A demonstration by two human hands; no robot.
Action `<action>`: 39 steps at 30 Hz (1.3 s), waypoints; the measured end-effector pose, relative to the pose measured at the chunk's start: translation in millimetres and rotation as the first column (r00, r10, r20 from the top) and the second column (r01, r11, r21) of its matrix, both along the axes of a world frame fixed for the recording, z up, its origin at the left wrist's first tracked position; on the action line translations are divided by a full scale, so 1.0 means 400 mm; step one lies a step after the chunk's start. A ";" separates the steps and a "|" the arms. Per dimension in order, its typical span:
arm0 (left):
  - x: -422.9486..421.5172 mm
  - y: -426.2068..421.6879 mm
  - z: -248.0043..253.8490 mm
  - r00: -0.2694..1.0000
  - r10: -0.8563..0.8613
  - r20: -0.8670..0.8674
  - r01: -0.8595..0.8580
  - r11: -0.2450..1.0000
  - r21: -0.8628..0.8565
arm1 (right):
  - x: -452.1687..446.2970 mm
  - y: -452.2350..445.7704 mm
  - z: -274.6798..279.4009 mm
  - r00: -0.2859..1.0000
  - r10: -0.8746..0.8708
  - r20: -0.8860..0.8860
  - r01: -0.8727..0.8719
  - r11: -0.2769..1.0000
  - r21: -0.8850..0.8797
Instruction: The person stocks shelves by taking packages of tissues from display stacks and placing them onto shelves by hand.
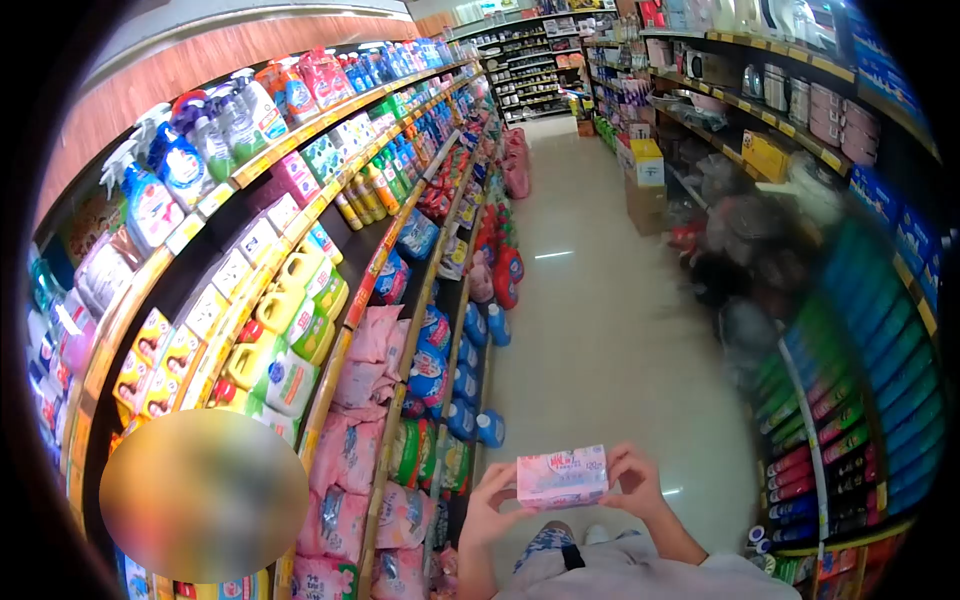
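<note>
A small pink and white printed pack [562,478] is held level in front of my body, above the aisle floor. My left hand [493,503] grips its left end, with thumb below and fingers above. At the opposite end, my right hand [636,482] grips the pack in the same way. Its front carries red and blue lettering too small to read, and its contents are hidden.
Left shelves hold spray bottles [150,205], yellow jugs [270,370] and pink bags [350,455]. Blue bottles [490,428] stand on the floor beside them. Right shelves carry packaged goods [840,420]; cartons [646,190] stand farther along the aisle. A blurred oval covers the lower left.
</note>
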State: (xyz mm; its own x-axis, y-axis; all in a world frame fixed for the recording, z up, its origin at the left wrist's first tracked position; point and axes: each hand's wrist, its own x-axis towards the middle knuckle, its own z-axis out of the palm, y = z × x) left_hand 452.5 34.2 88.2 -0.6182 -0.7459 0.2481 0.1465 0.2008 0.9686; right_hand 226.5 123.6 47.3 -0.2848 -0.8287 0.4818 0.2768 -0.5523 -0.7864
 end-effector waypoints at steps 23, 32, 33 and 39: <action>-0.650 -0.835 -0.005 0.935 -0.336 -0.110 0.333 0.942 -0.049 | -0.548 -0.667 0.039 0.915 -0.379 -0.136 0.393 0.915 0.091; -0.670 -1.063 -0.054 0.977 -0.212 -0.033 0.210 0.977 -0.044 | -0.639 -0.949 -0.011 0.974 -0.198 -0.113 0.209 0.974 0.091; -0.682 -1.087 -0.055 0.983 -0.180 -0.020 0.180 0.984 -0.013 | -0.656 -0.985 -0.020 0.980 -0.167 -0.109 0.179 0.978 0.112; -0.778 -1.253 -0.076 0.999 -0.049 -0.010 0.050 0.998 0.033 | -0.778 -1.223 -0.036 0.997 -0.038 -0.062 0.046 0.990 0.133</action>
